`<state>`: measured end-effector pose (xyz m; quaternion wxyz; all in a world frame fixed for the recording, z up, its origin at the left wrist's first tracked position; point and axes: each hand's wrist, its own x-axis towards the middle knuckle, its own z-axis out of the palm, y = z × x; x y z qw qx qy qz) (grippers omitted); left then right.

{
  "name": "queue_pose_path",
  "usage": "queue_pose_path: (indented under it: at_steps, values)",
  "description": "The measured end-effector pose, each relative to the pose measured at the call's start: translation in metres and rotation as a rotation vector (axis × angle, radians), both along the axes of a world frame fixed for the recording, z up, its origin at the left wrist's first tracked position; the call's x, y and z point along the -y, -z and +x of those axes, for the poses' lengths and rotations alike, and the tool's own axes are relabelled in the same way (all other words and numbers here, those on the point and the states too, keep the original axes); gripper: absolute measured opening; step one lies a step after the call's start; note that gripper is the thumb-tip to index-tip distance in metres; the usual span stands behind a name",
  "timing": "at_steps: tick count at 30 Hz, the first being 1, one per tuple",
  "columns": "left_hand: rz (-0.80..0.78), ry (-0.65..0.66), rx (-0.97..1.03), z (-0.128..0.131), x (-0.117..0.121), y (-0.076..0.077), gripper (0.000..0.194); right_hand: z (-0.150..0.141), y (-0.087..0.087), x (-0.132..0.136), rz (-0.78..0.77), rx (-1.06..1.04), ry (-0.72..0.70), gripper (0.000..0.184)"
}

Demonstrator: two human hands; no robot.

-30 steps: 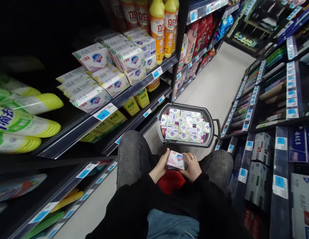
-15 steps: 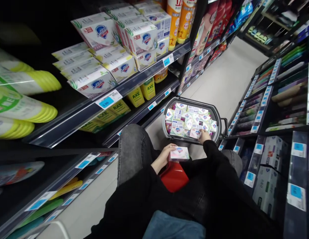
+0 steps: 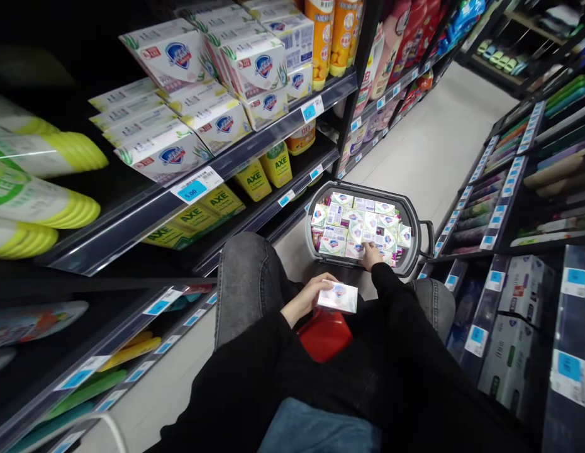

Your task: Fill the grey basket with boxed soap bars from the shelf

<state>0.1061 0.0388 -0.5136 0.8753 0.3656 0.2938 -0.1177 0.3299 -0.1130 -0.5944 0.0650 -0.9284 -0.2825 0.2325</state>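
Fingers of my left hand (image 3: 319,288) are closed round the left end of a white and pink soap box (image 3: 339,298), held above a red stool seat (image 3: 324,335) between my knees. My right hand (image 3: 372,257) reaches over the near rim of a grey shopping basket (image 3: 312,246). Its curled fingers grip the edge of another soap box (image 3: 354,249) in the front row; the fingertips are partly hidden. Several more soap boxes (image 3: 334,240) lie packed in the basket, with purple packages showing at its sides.
On the left shelf, soap boxes (image 3: 172,151) are stacked beside orange bottles (image 3: 342,38) and yellow-capped packages (image 3: 51,154). Yellow AXE bottles (image 3: 252,179) stand one level lower. Shelves of goods (image 3: 514,371) line the right. The aisle floor (image 3: 443,119) runs ahead past the basket's handle (image 3: 428,239).
My right hand has moved left along the front of the basket, and a dark gap shows between boxes behind it. The soap box in my left hand has tipped, showing more of its broad face.
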Motion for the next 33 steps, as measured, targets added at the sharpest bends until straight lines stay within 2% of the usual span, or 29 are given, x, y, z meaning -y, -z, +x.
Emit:
queue_pose_path:
  at_steps: [6, 10, 13, 15, 17, 19, 20, 23, 27, 30, 33]
  values:
    - [0.014, -0.016, -0.026, 0.001, 0.000, -0.005, 0.029, -0.002, 0.002, 0.001, 0.006, 0.003, 0.004, 0.063]
    - [0.012, -0.011, -0.019, 0.002, -0.001, -0.008, 0.029, -0.006, -0.012, -0.005, -0.030, -0.001, 0.040, 0.069]
    - [0.000, -0.054, 0.005, 0.002, -0.002, -0.008, 0.031, -0.005, -0.040, -0.008, -0.001, -0.022, 0.140, 0.073]
    - [-0.050, -0.124, 0.047, 0.000, -0.004, -0.009, 0.031, -0.008, -0.066, -0.007, 0.099, -0.181, 0.181, 0.059]
    - [-0.152, -0.168, 0.092, -0.002, -0.007, -0.010, 0.033, -0.020, -0.095, -0.001, 0.283, -0.482, 0.130, 0.047]
    - [-0.249, -0.183, 0.111, -0.006, -0.011, -0.012, 0.040, -0.044, -0.124, 0.008, 0.513, -0.716, 0.015, 0.053]
    - [-0.278, -0.195, 0.110, -0.008, -0.012, -0.014, 0.044, -0.060, -0.138, 0.012, 0.618, -0.734, -0.042, 0.059]
    - [-0.313, -0.251, 0.115, -0.014, -0.013, -0.019, 0.052, -0.112, -0.174, 0.018, 0.823, -0.556, -0.135, 0.067]
    - [-0.328, -0.200, 0.159, -0.019, -0.010, -0.026, 0.048, -0.164, -0.210, 0.009, 0.873, -0.247, -0.175, 0.085]
    - [-0.252, -0.131, 0.227, -0.016, -0.009, -0.027, 0.047, -0.183, -0.227, 0.002, 0.722, -0.041, -0.240, 0.094]
    - [-0.144, -0.098, 0.252, -0.011, -0.006, -0.027, 0.044, -0.188, -0.237, -0.002, 0.386, 0.123, -0.309, 0.080]
